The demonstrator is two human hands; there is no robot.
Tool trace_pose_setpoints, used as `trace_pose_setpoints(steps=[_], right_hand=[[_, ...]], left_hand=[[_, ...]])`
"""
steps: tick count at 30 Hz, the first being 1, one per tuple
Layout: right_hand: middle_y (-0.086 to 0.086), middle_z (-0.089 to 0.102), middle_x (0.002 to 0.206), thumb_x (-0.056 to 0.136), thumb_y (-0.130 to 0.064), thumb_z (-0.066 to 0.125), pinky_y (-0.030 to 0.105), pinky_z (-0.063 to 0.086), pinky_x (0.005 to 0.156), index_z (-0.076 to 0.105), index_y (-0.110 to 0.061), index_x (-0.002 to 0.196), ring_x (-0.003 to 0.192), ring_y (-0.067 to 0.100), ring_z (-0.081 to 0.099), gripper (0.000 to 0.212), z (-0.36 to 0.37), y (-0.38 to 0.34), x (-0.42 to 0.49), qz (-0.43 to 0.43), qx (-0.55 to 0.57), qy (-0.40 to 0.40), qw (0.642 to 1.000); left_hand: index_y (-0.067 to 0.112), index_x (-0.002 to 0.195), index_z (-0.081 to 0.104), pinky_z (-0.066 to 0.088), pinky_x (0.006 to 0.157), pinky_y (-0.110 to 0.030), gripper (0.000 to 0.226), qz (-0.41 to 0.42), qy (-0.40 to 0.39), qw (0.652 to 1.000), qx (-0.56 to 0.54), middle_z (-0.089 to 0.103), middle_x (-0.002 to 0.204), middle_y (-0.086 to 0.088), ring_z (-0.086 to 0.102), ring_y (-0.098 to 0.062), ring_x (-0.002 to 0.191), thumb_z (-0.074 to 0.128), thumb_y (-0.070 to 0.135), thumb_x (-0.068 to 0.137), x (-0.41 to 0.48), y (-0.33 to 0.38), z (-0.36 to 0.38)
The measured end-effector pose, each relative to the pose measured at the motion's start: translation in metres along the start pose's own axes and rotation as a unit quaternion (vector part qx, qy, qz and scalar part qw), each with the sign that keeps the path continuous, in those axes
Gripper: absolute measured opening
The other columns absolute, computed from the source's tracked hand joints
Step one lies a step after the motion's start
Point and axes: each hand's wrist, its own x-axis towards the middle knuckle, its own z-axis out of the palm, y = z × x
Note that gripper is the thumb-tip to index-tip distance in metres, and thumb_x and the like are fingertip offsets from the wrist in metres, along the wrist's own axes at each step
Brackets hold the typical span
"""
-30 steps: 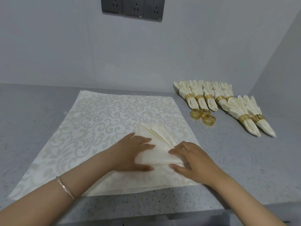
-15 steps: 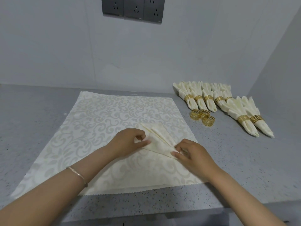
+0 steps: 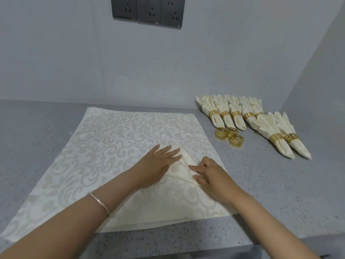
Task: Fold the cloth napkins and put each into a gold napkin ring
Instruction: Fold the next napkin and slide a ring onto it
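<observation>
1. I am watching both hands working on one cloth napkin (image 3: 183, 168), which is lying partly folded into a tapering wedge on a large damask cloth (image 3: 112, 146), toward the near edge of the grey speckled tabletop (image 3: 280, 184) and a little right of its middle.
2. The left hand (image 3: 158, 165) is lying flat on the wide end of the napkin, fingers straight and slightly spread, pressing the layers down and gripping nothing.
3. The right hand (image 3: 211, 176) is resting on the narrow end, forefinger and thumb stretched out along the fold and the other fingers curled in. I cannot tell whether it is pinching the fabric or only pressing on it.
4. The two hands are sitting close together but not touching, with a strip of napkin showing between them.
5. A thin bracelet (image 3: 99, 201) is circling the left wrist.
6. Three loose gold napkin rings (image 3: 236, 140) are sitting clustered on the bare tabletop, just off the right edge of the damask cloth, untouched.
7. Seven ringed napkins (image 3: 276, 137) are lying near the far right corner: five in a row against the back wall, and two just beside them, nearer the right edge.
8. Dark wall sockets (image 3: 148, 11) are showing on the wall above the far edge.
</observation>
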Motion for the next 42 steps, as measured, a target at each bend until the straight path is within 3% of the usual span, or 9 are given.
trace_pose_setpoints(steps=[7,12,18,22,24,27,33,37,42], right_hand=[[-0.006,0.032,0.152,0.100,-0.042,0.027,0.017,0.020,0.107,0.033,-0.022,0.147,0.138,0.013,0.031,0.051,-0.003,-0.012,-0.001,-0.064,-0.081,-0.009,0.995],[0.005,0.017,0.158,0.101,-0.022,0.033,0.031,0.028,0.112,0.015,-0.012,0.151,0.144,0.022,0.023,0.054,0.010,-0.027,0.008,-0.057,-0.146,-0.044,0.987],[0.000,0.064,0.105,0.088,-0.004,0.047,0.031,0.040,0.064,0.051,-0.017,0.117,0.092,0.021,0.062,0.032,0.019,-0.038,0.029,0.007,-0.239,0.026,0.971],[0.000,0.068,0.083,0.089,-0.006,0.053,0.029,0.039,0.062,0.070,-0.014,0.096,0.075,0.019,0.060,0.020,-0.003,-0.026,0.036,0.067,0.042,0.103,0.992],[0.002,0.055,0.063,0.090,-0.012,0.057,0.026,0.031,0.051,0.057,-0.007,0.071,0.053,0.014,0.050,0.020,-0.026,-0.025,0.042,0.163,0.269,0.073,0.946],[0.004,0.070,0.080,0.082,-0.019,0.072,0.025,0.048,0.054,0.064,-0.009,0.093,0.064,0.015,0.065,0.017,-0.046,-0.020,0.051,0.283,0.508,-0.070,0.810],[0.013,0.069,0.097,0.084,-0.023,0.065,0.031,0.057,0.071,0.061,-0.003,0.115,0.080,0.023,0.068,0.037,-0.036,-0.016,0.059,0.296,0.545,-0.314,0.719],[0.010,0.069,0.097,0.086,-0.020,0.063,0.027,0.056,0.077,0.063,-0.005,0.107,0.084,0.018,0.067,0.026,-0.030,-0.009,0.060,0.294,0.529,-0.334,0.723],[0.007,0.071,0.096,0.093,-0.028,0.059,0.025,0.053,0.074,0.068,-0.009,0.104,0.080,0.015,0.067,0.024,-0.045,0.004,0.051,0.252,0.376,-0.216,0.865]], left_hand=[[0.031,0.152,0.016,-0.007,0.118,-0.024,0.047,-0.034,-0.058,0.995,-0.068,0.008,0.158,0.019,0.000,-0.002,0.146,0.018,0.029,0.105,-0.001,-0.005,0.001],[0.029,0.151,0.022,-0.004,0.117,-0.021,0.046,-0.060,-0.056,0.988,-0.133,0.015,0.157,0.019,0.005,-0.001,0.145,0.021,0.027,0.105,-0.001,-0.005,0.000],[0.031,0.149,0.026,-0.005,0.114,-0.017,0.045,-0.114,-0.066,0.963,-0.235,0.019,0.155,0.021,0.005,0.007,0.142,0.016,0.036,0.105,0.000,0.000,-0.011],[0.032,0.152,0.013,-0.007,0.120,-0.030,0.057,-0.097,0.127,0.971,-0.180,0.003,0.158,0.018,-0.010,0.004,0.144,0.017,0.054,0.099,-0.008,-0.001,-0.033],[0.031,0.152,0.007,-0.011,0.118,-0.027,0.068,-0.077,0.188,0.969,-0.143,-0.003,0.159,0.017,-0.013,-0.001,0.145,0.025,0.061,0.093,-0.012,-0.001,-0.048],[0.031,0.152,0.000,-0.011,0.119,-0.029,0.083,-0.020,0.159,0.986,-0.037,-0.009,0.159,0.015,-0.015,-0.006,0.145,0.036,0.068,0.087,-0.016,0.003,-0.054],[0.029,0.151,-0.011,-0.016,0.116,-0.024,0.092,0.030,0.006,1.000,0.001,-0.016,0.155,0.020,-0.022,0.002,0.141,0.039,0.072,0.086,-0.017,0.011,-0.021],[0.033,0.152,-0.003,-0.005,0.113,-0.012,0.079,-0.027,-0.065,0.990,-0.119,-0.005,0.153,0.025,-0.009,0.012,0.138,0.041,0.060,0.093,-0.014,0.017,-0.011],[0.028,0.153,0.011,0.004,0.114,-0.017,0.066,-0.048,-0.070,0.989,-0.122,0.011,0.158,0.016,0.004,0.001,0.145,0.033,0.056,0.097,-0.007,0.021,-0.007]])
